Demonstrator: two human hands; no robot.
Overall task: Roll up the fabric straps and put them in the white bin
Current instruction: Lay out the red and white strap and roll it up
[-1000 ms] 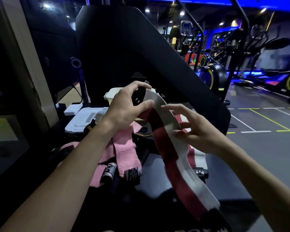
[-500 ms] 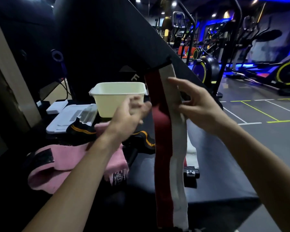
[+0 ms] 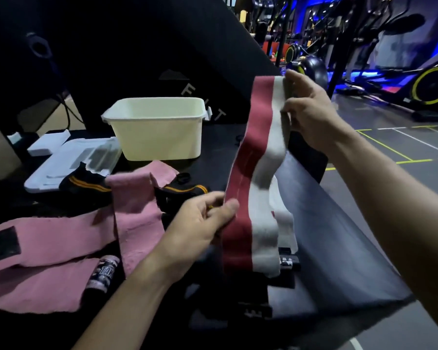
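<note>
Red and white, the fabric strap (image 3: 253, 157) hung stretched between my two hands above the dark table (image 3: 339, 248). My right hand (image 3: 311, 114) held its top end, fingers curled round the white edge, thumb in front. My left hand (image 3: 200, 228) pinched the red edge lower down — thumb on the face of the cloth, fingers behind it. Below that grip the strap ran on down to the table, where its tail lay bunched.

I saw the white bin (image 3: 157, 127) standing upright farther back on the table, left of the strap and apart from it; what lay inside I could not tell. Pink straps (image 3: 61, 248) sprawled loose across the near left of the table, one of them bearing a black patch. A black strap with orange stripes (image 3: 86, 184) lay between them and the bin — partly under the pink cloth. A white tray (image 3: 68, 160) sat just left of the bin. Exercise bikes (image 3: 427, 87) stood well off on the right.
</note>
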